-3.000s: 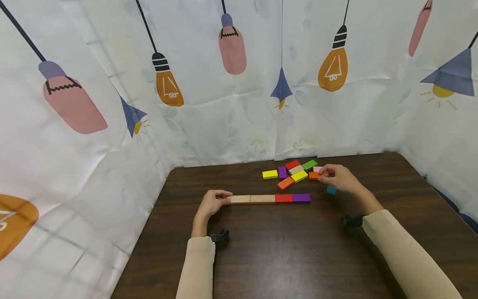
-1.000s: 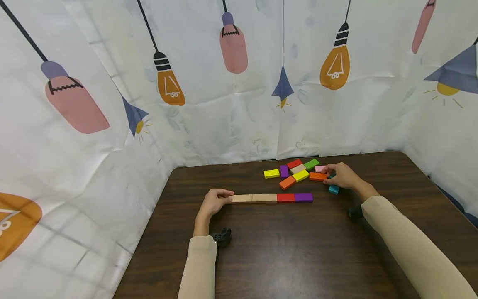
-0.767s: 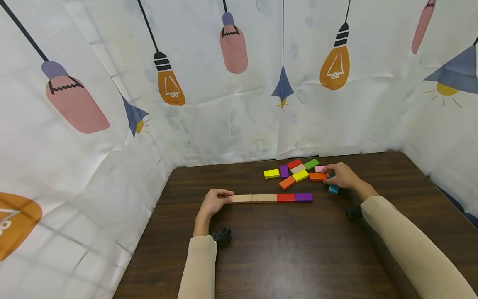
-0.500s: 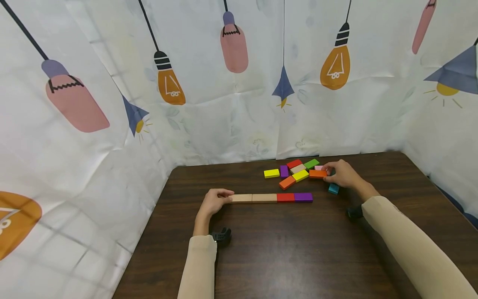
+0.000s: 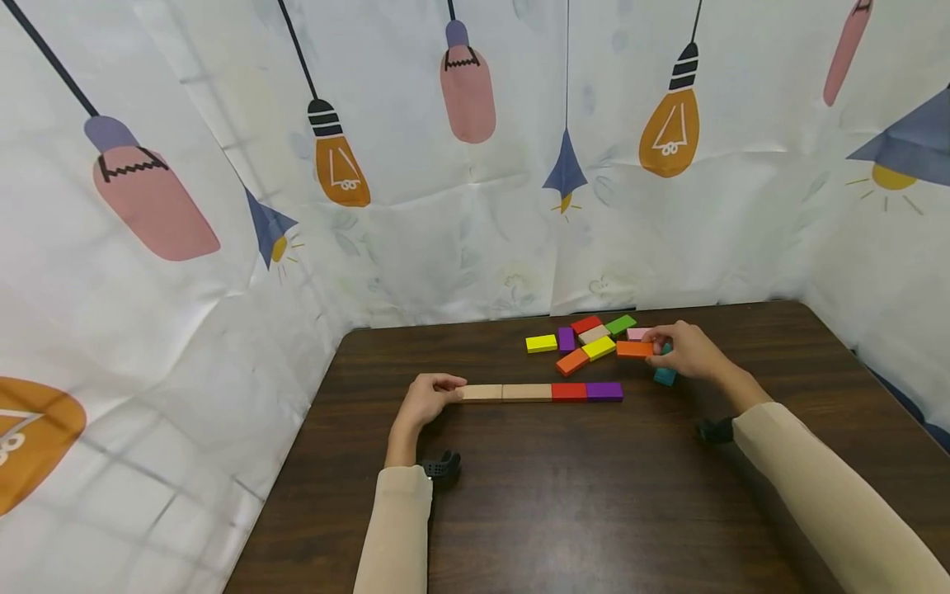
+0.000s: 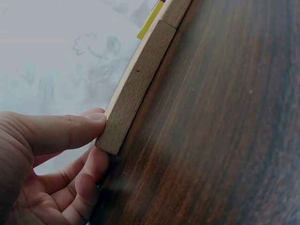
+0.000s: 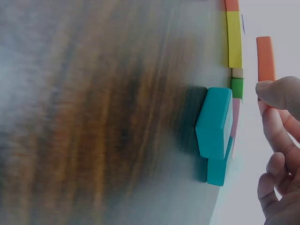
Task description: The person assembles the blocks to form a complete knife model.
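A straight row lies on the table: two plain wood blocks (image 5: 527,393), a red block (image 5: 569,393) and a purple block (image 5: 604,392). The left hand (image 5: 426,404) holds the row's left end; in the left wrist view its thumb and a finger touch the end of the plain block (image 6: 136,84). Between thumb and fingers the right hand (image 5: 692,352) pinches an orange block (image 5: 634,350), which in the right wrist view (image 7: 266,58) is raised off the table. Beneath that hand are two teal blocks (image 7: 215,123), one partly behind the other.
Behind the row lies a loose cluster with yellow (image 5: 541,344), red, green (image 5: 621,325), pink (image 5: 638,334), purple, plain and orange (image 5: 572,362) blocks. A patterned curtain (image 5: 475,231) stands along the back and sides of the dark table (image 5: 549,495). Each wrist carries a black device.
The right hand has gripped the orange block at its right end and lifted it off the table. The left hand has stayed on the end of the row.
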A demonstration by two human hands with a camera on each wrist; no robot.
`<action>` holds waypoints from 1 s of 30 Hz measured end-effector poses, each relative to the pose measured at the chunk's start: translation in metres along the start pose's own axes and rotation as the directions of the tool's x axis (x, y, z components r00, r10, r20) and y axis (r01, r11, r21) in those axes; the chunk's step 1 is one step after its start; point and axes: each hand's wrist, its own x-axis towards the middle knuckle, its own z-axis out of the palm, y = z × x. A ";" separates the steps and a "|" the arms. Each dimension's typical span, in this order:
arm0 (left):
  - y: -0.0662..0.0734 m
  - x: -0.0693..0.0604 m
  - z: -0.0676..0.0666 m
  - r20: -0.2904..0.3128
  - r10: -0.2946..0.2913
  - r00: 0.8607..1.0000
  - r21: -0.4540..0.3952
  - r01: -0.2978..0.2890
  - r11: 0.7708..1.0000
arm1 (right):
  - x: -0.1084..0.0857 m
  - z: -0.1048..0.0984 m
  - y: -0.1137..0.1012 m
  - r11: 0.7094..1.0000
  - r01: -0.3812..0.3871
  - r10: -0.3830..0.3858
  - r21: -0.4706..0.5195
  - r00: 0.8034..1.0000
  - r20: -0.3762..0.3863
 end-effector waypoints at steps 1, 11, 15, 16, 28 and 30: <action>0.000 0.000 0.000 -0.001 -0.001 1.000 0.000 0.001 1.000 | -0.002 0.000 -0.001 1.000 0.000 0.000 0.008 1.000 0.001; 0.000 0.001 0.000 0.001 -0.013 1.000 0.008 0.013 1.000 | -0.023 0.003 -0.003 0.999 0.033 -0.033 0.015 0.999 -0.008; -0.001 0.000 0.000 0.005 -0.014 1.000 0.005 0.014 1.000 | -0.031 0.003 -0.004 0.999 0.041 -0.041 0.010 0.999 0.008; -0.001 0.000 0.000 0.006 -0.013 1.000 0.006 0.013 1.000 | -0.033 0.003 -0.004 0.999 0.043 -0.043 0.012 0.999 0.015; -0.001 0.000 -0.001 0.007 -0.013 1.000 -0.008 0.013 1.000 | -0.051 0.011 -0.003 0.993 0.042 -0.054 0.114 0.993 0.102; -0.001 0.000 0.000 0.011 -0.011 1.000 -0.009 0.011 1.000 | -0.053 0.012 -0.002 0.991 0.035 -0.050 0.126 0.991 0.121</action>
